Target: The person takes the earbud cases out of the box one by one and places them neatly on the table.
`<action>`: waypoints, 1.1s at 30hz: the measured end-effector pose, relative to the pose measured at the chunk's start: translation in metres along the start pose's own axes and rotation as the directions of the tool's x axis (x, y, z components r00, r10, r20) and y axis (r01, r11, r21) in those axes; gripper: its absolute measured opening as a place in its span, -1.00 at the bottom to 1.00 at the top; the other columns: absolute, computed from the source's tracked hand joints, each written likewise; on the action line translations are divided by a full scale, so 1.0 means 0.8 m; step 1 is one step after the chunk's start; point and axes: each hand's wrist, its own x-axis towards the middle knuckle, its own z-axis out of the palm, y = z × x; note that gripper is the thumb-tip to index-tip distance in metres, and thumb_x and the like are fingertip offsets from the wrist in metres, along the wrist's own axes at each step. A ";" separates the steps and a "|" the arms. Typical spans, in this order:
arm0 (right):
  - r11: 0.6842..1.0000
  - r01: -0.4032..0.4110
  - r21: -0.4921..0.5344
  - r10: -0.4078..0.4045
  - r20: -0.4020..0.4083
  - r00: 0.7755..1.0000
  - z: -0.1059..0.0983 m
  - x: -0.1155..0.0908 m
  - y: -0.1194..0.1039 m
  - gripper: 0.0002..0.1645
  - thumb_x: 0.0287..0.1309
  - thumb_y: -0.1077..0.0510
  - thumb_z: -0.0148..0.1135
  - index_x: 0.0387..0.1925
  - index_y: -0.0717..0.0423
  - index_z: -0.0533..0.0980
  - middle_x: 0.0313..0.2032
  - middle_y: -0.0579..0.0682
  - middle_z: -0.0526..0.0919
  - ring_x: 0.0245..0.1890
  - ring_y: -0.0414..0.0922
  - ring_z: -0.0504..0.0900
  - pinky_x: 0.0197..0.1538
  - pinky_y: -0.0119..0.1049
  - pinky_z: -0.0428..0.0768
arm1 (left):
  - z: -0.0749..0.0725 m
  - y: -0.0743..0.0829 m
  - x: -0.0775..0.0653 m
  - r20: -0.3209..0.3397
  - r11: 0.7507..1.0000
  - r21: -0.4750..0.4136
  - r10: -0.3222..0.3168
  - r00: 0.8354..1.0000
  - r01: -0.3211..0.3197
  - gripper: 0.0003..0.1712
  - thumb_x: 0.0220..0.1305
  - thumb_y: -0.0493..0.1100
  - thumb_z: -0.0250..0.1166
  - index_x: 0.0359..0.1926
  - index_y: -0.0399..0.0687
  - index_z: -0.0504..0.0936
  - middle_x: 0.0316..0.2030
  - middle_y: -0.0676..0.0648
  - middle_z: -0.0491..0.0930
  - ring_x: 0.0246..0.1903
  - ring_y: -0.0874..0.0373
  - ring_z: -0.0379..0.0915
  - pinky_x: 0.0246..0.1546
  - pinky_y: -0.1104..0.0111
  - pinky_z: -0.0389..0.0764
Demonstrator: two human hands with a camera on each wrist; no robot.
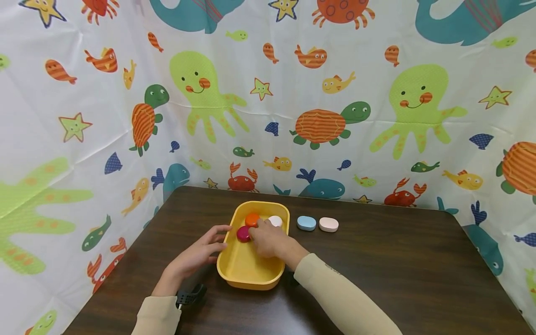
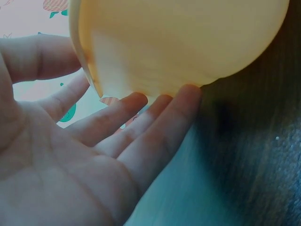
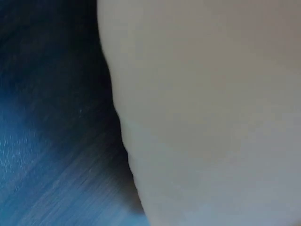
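A yellow plastic tub (image 1: 238,267) stands on the dark table, its rim rounded at the corners. Inside it, toward the far end, lie an orange piece (image 1: 252,219), a magenta round piece (image 1: 243,234) and a white one (image 1: 275,221). My right hand (image 1: 270,239) reaches into the tub with bent fingers, its fingertips against the magenta and orange pieces; whether it pinches either is hidden. At the tub's left wall, my left hand (image 1: 197,253) has its fingers spread. In the left wrist view, those fingertips touch the tub's wall (image 2: 178,42).
Right of the tub, a light blue oval piece (image 1: 306,223) and a pale pink oval piece (image 1: 328,224) lie side by side on the wooden table (image 1: 398,270). A sea-animal curtain (image 1: 268,93) hangs behind and at the sides. The right wrist view shows mostly a pale, blurred surface.
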 end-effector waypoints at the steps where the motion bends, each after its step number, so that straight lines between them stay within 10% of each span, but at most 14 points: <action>1: 1.000 0.002 0.004 -0.002 0.010 1.000 0.000 -0.001 -0.001 -0.80 0.27 0.06 0.34 -0.08 -0.13 0.60 0.02 -0.01 0.49 -0.07 -0.07 0.42 -0.03 -0.18 0.60 | 0.000 -0.001 0.001 0.000 1.000 -0.002 0.000 1.000 0.000 -0.39 0.54 -0.18 0.06 0.50 -0.06 0.11 0.45 -0.36 0.17 0.36 -0.31 0.24 0.25 -0.17 0.45; 33: 0.993 0.110 -0.039 -0.112 -0.049 0.992 -0.012 -0.045 -0.008 -0.66 0.14 0.02 0.44 -0.05 -0.13 0.57 -0.17 -0.11 0.42 -0.16 -0.16 0.36 -0.20 -0.40 0.50 | -0.002 -0.002 0.006 -0.003 1.000 0.015 -0.007 1.000 0.007 -0.39 0.54 -0.16 0.07 0.50 -0.02 0.12 0.47 -0.34 0.15 0.38 -0.33 0.19 0.25 -0.21 0.43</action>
